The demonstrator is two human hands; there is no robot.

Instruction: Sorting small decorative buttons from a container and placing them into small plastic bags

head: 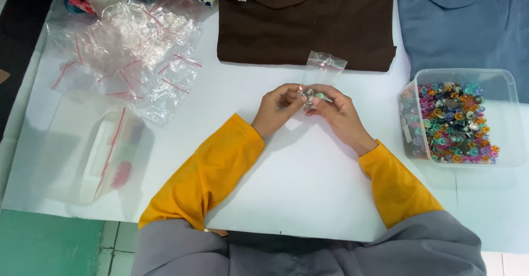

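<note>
My left hand (275,108) and my right hand (337,111) meet over the middle of the white table (308,188). Together they pinch a small clear zip bag (324,69) with a red seal strip, its open end sticking up away from me. A few small shiny pieces (308,95) sit in the bag's lower part, between my fingertips. Both arms wear yellow sleeves.
A clear plastic tub (509,116) of several small colourful pieces stands at the right. A heap of empty zip bags (132,50) lies at the upper left, with a clear lid or tray (71,149) below it. Folded brown cloth (308,22) and blue-grey cloth (468,22) lie at the far edge.
</note>
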